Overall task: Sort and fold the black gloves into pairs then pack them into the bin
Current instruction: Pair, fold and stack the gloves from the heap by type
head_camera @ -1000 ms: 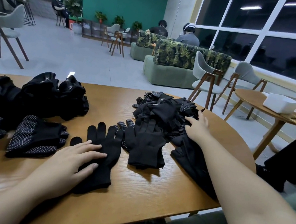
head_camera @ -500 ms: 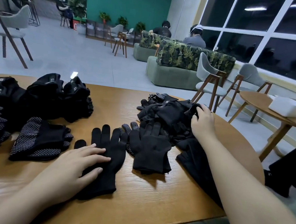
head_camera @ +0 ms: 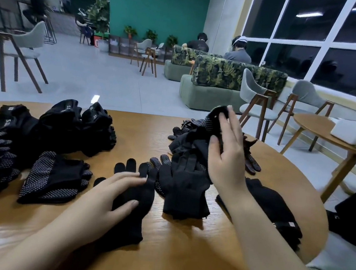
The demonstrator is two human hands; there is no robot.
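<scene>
Gloves lie in several groups on the wooden table (head_camera: 183,250). Under the left hand (head_camera: 105,199) lies one plain black glove (head_camera: 137,209), flat, and the hand presses it with straight fingers. Just right of this hand lies another flat pair (head_camera: 185,192). The right hand (head_camera: 227,159) is raised over the loose pile (head_camera: 193,143) and pinches a dotted glove (head_camera: 214,121) between thumb and fingers. Left of the left hand are a folded dotted pair (head_camera: 53,179) and a dark heap of folded gloves (head_camera: 60,125). Far right of the right hand, a white bin (head_camera: 353,132) stands on a smaller table (head_camera: 317,126).
</scene>
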